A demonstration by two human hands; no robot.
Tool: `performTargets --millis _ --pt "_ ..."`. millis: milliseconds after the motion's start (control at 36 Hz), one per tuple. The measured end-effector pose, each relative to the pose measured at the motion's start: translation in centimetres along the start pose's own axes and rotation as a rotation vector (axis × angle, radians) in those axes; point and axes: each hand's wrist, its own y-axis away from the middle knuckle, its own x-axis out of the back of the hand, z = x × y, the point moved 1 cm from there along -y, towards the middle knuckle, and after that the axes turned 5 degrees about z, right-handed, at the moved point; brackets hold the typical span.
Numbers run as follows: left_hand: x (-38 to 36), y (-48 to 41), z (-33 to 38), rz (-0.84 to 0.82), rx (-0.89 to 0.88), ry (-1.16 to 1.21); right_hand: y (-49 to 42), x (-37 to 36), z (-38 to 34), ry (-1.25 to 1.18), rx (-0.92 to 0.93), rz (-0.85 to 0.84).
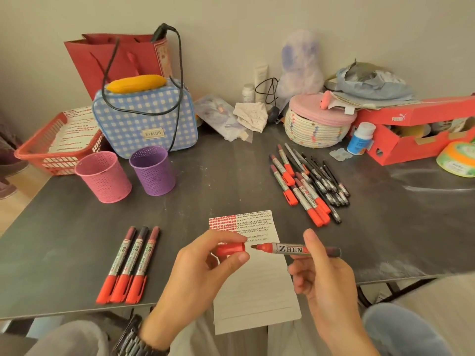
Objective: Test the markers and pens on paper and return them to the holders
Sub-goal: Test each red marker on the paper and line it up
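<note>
Left hand (203, 263), lower centre, dark wristband (144, 343) at btm edge – thumb + fingertips pinching red cap (230, 249), cap off its marker.
Right hand (323, 276), lower right – thumb + index pinching red marker (295, 249) at mid-barrel; other fingers loosely curled beneath, holding nothing. Marker approx. level, bare tip pointing frame-left at the cap's open end, small gap between them. Both held above the paper, not touching it.
Paper (254, 291), 1 sheet, lower centre of dark table (205, 188), near edge overhanging the table front. Top strip filled w/ test marks: red blobs at left, rows of black squiggles at right; rest unmarked.
Capped red markers (128, 265), qty 3, lower left – side by side, touching, red caps toward camera.
Loose pile of markers and pens (308, 183), right of centre: red markers on its left side, slim black pens on its right, overlapping.
Pink holder (104, 176) + purple holder (153, 170), perforated cups, upright, left of centre, just beside each other. No pens seen above the rims; interiors mostly hidden.
Background, L to R: red basket (38, 150) w/ marked sheets; blue checked bag (144, 119); woven basket w/ pink lid (318, 127); red shoebox (411, 129).
</note>
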Motion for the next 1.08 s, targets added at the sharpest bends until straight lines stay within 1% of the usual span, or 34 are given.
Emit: performTargets --millis 194,306,389,472,556,611,667,750,889,972,1028,1083 --pt "-0.5 0.1 0.2 -0.069 -0.082 -0.053 0.5 -0.7 0.8 0.079 0.025 -0.071" --pt "-0.3 0.0 0.2 -0.044 -0.158 -0.065 0.4 -0.5 1.0 0.145 -0.006 -0.196" --pt "0.3 0.0 0.0 -0.055 -0.179 -0.095 0.1 0.3 0.4 0.269 0.010 -0.331" --pt "0.7 0.4 -0.1 -0.099 -0.197 -0.110 -0.1 1.0 -0.5 0.450 0.111 -0.452" --pt "1.1 0.8 0.1 -0.142 -0.216 -0.139 0.0 1.3 -0.9 0.644 0.255 -0.562" --pt "1.5 1.0 0.3 -0.149 -0.254 -0.160 0.2 1.5 -0.8 0.727 0.356 -0.581" --pt "1.9 1.3 0.6 -0.148 -0.284 -0.178 0.6 1.6 -0.4 0.758 0.424 -0.579" --pt "2.3 1.5 0.6 -0.151 -0.293 -0.182 1.2 1.6 0.1 0.744 0.452 -0.574" --pt "2.4 1.8 0.0 -0.157 -0.231 -0.197 1.7 1.4 1.9 0.681 0.405 -0.533" --pt "2.4 1.8 -0.8 -0.248 -0.130 -0.171 2.0 1.4 3.3 0.586 0.323 -0.510" --pt "2.5 1.8 -1.2 -0.290 -0.045 -0.062 2.5 1.3 4.3 0.485 0.227 -0.484" --pt "2.5 1.8 -1.4 -0.246 0.038 0.187 3.0 1.2 5.1 0.381 0.120 -0.460"
